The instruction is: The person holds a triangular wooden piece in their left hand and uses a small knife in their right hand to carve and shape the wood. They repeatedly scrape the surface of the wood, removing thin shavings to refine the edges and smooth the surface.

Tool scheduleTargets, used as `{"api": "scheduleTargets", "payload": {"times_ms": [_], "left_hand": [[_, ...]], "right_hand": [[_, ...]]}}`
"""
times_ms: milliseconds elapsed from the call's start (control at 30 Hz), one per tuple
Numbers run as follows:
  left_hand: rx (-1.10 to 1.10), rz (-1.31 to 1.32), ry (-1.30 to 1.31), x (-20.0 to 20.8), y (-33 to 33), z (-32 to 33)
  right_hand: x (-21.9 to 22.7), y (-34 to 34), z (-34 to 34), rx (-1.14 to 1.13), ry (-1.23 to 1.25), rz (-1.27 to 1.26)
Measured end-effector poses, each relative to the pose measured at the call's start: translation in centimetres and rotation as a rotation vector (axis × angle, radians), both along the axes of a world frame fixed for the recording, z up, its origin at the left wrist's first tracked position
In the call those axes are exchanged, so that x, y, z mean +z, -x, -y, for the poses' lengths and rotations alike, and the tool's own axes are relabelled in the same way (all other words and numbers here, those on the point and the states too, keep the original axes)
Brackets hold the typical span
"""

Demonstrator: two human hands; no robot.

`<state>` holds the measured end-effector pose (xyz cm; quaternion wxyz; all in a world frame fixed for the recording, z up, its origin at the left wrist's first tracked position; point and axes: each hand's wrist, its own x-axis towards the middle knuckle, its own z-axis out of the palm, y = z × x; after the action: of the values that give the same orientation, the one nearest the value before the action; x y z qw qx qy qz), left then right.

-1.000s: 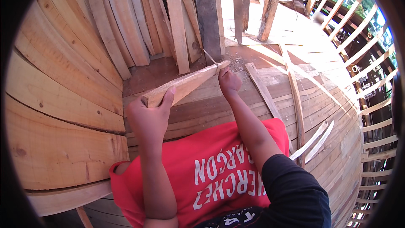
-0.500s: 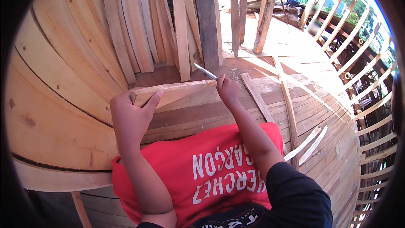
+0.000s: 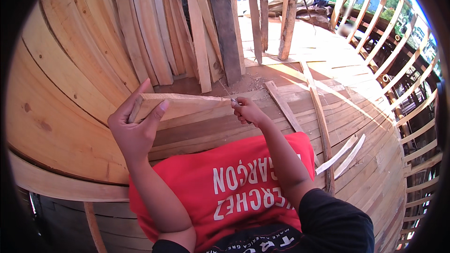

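My left hand (image 3: 136, 129) grips the near end of a short pale wooden board (image 3: 187, 105), fingers wrapped over its top edge. The board lies nearly level in front of my chest, its far end pointing right. At that far end my right hand (image 3: 246, 111) is closed around a small thin tool (image 3: 234, 101); only its tip shows against the board's end, and I cannot tell what kind of tool it is. My red shirt (image 3: 234, 182) fills the lower middle of the view.
Several long planks (image 3: 197, 33) lean upright at the back. A curved wall of wide boards (image 3: 56, 93) rises on the left. Loose thin strips (image 3: 323, 126) lie on the plank floor to the right, and curved wooden ribs (image 3: 412, 112) line the right side.
The board has dropped from a tilt, right end high, to nearly level. My right hand came down with it, and the thin tool that stuck out above that hand is now mostly hidden.
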<state>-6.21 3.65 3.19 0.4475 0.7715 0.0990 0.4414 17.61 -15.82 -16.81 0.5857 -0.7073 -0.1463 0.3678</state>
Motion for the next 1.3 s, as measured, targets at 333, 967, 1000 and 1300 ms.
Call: {"api": "scheduleTargets", "payload": {"times_ms": [333,967,1000,1300], "left_hand": [[-0.153,0.245,0.069,-3.5,-2.0,-1.6],[-0.603,0.508,0.360,-5.3,-4.6,2.3],[-0.647,0.493,0.297,-5.2,-4.5,2.1],[-0.672,0.347,0.309,-3.1,-4.5,3.7]], "right_hand": [[-3.1,0.3,-0.5,-0.006,0.006,-0.018],[-2.6,1.4,-3.3,-0.238,0.368,0.451],[0.4,2.4,-3.3,-0.184,0.391,0.468],[-2.8,0.7,-1.9,-0.284,0.400,0.413]]}}
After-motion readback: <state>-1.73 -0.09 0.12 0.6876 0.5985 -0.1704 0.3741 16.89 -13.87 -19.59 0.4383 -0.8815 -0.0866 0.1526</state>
